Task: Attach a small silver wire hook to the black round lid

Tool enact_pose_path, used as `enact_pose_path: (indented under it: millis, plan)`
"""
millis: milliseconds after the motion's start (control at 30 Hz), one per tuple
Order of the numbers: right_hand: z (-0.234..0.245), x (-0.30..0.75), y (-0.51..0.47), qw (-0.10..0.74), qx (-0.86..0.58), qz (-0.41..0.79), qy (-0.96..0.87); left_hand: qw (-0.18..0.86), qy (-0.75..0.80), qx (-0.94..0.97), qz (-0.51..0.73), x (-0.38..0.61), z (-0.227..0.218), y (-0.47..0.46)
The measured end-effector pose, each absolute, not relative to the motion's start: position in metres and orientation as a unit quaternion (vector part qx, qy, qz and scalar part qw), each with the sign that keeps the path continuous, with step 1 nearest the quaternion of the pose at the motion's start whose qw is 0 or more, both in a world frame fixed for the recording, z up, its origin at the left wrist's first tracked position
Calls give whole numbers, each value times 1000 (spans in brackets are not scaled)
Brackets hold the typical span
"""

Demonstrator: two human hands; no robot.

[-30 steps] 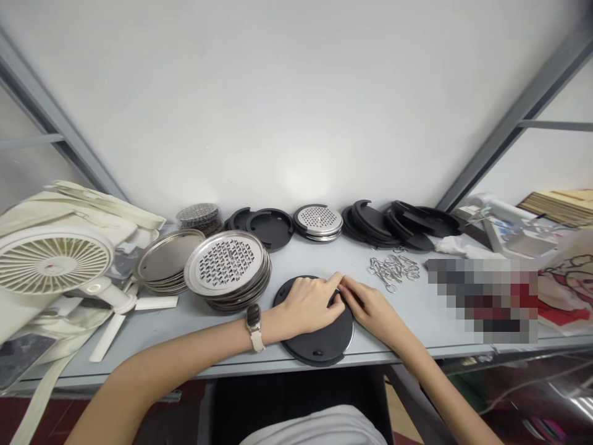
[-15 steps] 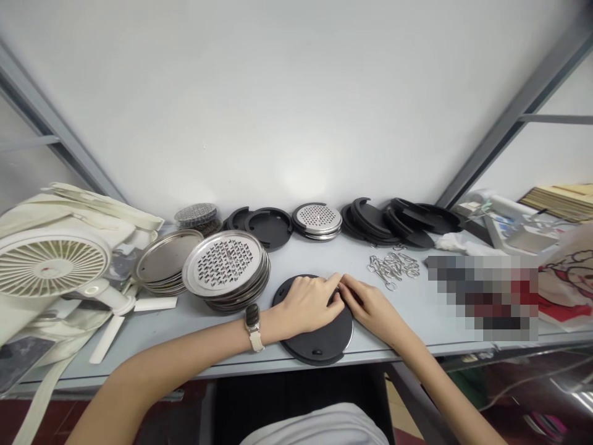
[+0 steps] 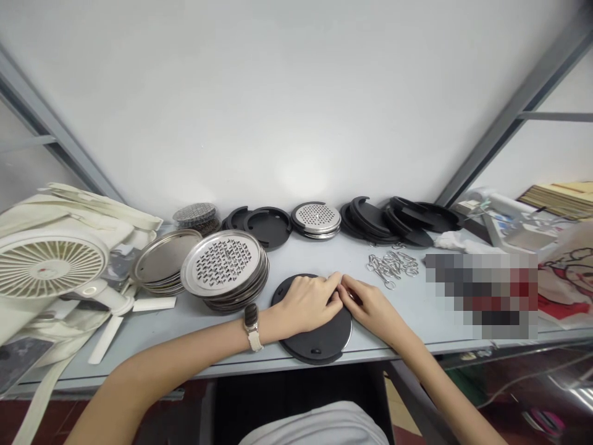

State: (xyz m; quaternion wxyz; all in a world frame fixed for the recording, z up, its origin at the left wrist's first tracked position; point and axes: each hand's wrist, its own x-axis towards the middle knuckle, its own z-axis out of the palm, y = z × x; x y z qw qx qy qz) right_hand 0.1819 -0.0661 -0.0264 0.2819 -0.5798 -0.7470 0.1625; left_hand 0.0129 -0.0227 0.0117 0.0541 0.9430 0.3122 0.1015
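My left hand (image 3: 306,303) lies over the upper left of a round black disc (image 3: 315,345) with a steel rim, and a wristwatch (image 3: 252,316) sits on that wrist. My right hand (image 3: 370,308) comes in from the right at the disc's upper right edge. The fingertips of both hands meet near that edge (image 3: 340,290). Whatever they may pinch there is hidden by the fingers. The disc has a small hole near its front edge and lies flat on a pale grey table (image 3: 319,262).
Behind the hands stand a stack of perforated steel graters (image 3: 221,262), plain steel plates (image 3: 164,256), black discs (image 3: 269,227) and a pile of wire clips (image 3: 393,264). A white fan (image 3: 46,266) and a canvas bag (image 3: 78,213) sit at the left. A pixelated patch (image 3: 482,296) covers part of the right.
My hands stay at the disc's edge with only slight finger shifts. The whole scene drifts a little in the view as my head moves.
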Motion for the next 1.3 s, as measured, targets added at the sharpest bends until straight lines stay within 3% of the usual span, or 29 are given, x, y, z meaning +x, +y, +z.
enact_pose_path:
  millis: [800, 1300]
  plan:
    - [-25, 181, -68, 273, -578, 134, -757, 61, 288, 950, 107, 12, 10, -22]
    - [-24, 180, -63, 267, -586, 140, -752, 52, 369, 921, 111, 14, 11, -23]
